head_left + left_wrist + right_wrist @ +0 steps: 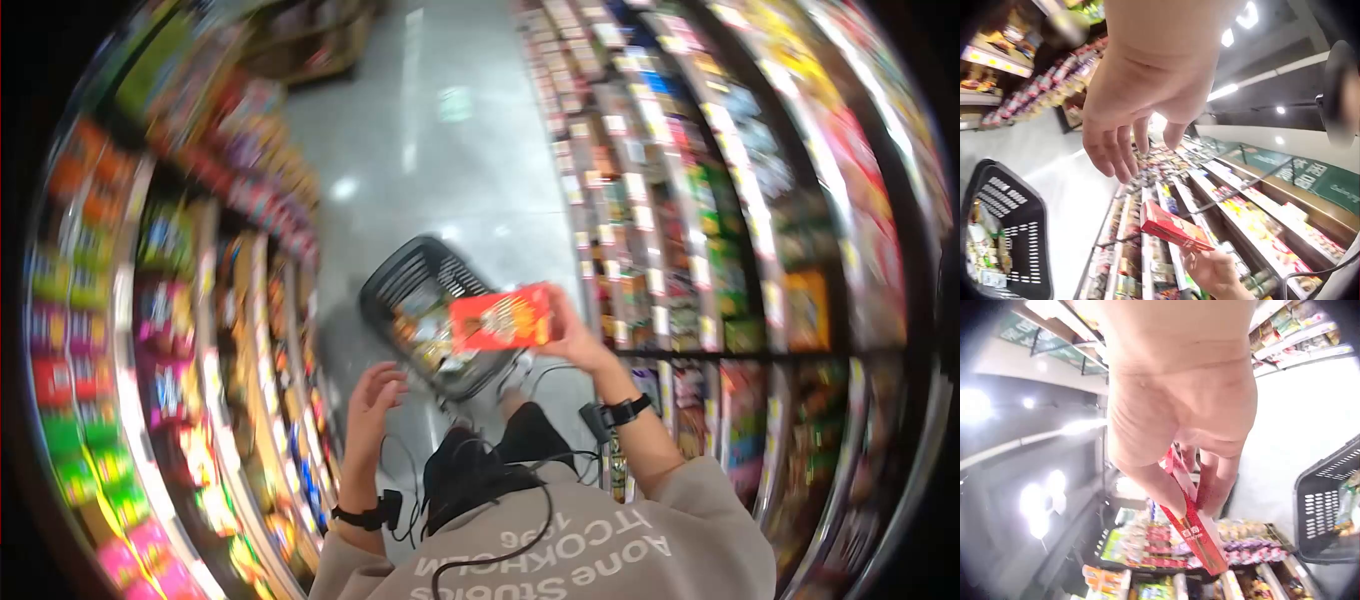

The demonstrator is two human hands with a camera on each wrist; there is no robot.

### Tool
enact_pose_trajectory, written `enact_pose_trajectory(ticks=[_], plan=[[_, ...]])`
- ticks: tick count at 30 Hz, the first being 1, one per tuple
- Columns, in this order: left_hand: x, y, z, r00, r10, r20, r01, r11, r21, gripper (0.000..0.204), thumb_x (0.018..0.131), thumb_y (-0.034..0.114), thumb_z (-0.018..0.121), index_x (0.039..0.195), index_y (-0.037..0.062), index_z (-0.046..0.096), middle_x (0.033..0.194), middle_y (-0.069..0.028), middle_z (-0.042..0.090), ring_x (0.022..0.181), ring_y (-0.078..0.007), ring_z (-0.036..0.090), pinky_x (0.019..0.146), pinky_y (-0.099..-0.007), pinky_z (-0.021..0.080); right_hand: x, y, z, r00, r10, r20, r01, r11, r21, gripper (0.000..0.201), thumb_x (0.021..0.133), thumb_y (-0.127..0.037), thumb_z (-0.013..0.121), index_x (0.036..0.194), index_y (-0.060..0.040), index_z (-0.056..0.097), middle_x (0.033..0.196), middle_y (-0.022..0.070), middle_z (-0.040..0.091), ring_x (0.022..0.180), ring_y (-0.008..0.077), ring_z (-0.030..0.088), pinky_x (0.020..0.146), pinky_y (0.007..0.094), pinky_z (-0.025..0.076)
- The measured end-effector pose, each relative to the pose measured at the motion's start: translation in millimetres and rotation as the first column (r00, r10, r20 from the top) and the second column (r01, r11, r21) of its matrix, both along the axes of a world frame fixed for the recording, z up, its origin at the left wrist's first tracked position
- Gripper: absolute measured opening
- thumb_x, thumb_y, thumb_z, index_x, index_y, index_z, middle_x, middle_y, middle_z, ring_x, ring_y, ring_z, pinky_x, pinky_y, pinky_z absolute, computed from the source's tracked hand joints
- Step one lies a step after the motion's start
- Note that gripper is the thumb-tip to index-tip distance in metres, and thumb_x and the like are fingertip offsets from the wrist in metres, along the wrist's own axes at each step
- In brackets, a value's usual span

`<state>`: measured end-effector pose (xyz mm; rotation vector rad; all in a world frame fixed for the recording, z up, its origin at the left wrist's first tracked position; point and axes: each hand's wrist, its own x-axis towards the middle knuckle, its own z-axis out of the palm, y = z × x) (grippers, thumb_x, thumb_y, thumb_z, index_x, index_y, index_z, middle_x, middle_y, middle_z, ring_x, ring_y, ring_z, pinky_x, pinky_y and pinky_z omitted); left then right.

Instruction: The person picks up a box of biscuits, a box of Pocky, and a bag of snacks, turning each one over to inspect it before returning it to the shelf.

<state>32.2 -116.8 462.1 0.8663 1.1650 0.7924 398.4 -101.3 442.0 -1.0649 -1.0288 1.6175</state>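
Observation:
My right hand [572, 335] pinches the end of a flat red snack box [502, 320], thumb on one side and fingers on the other. In the right wrist view the narrow side of the red box [1194, 534] shows between thumb and fingers. The box overlaps the edge of a dark shopping basket [372, 292] in the head view. My left hand [376, 395] is held in the air to the left of the basket, holding nothing. Its fingers hang loosely bent in the left wrist view, where the left hand [1141, 106] is apart from the box.
Several packaged goods lie inside the basket [1029, 231]. Stocked shelves [690, 200] run along the right, and more shelves [130, 300] stand at the left. A grey shiny floor [420, 180] stretches ahead between them. Cables [405, 480] hang by the body.

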Motion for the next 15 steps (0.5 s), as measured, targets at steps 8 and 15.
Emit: enact_pose_trajectory(ticks=[8,15], plan=[[155,-21,85,0.658,-0.729,0.189,0.698,0.685,0.21,0.062,0.088,-0.002,0.068,0.144,0.0025,0.043,0.117,-0.0126,0.066,0.106,-0.019,0.065,0.089,-0.0311,0.054,25,-216,101,0.983,-0.163,-0.086,0.181,0.936,0.302,0.104,0.073,0.001,0.083,0.155,-0.0108,0.02,0.157,0.0107,0.031,0.144,0.0192,0.031,0.119,0.0365,0.03],[227,-141,93,0.455,-0.856,0.245,0.845,0.502,0.186,0.046,0.084,-0.004,0.073,0.128,-0.0071,0.059,0.113,-0.0132,0.07,0.102,-0.0167,0.067,0.092,-0.0293,0.053,-12,-398,145,0.695,-0.571,-0.436,0.675,0.727,0.125,0.107,0.08,-0.007,0.078,0.161,-0.0135,0.009,0.159,0.0134,0.029,0.142,0.0223,0.036,0.115,0.0385,0.035]])
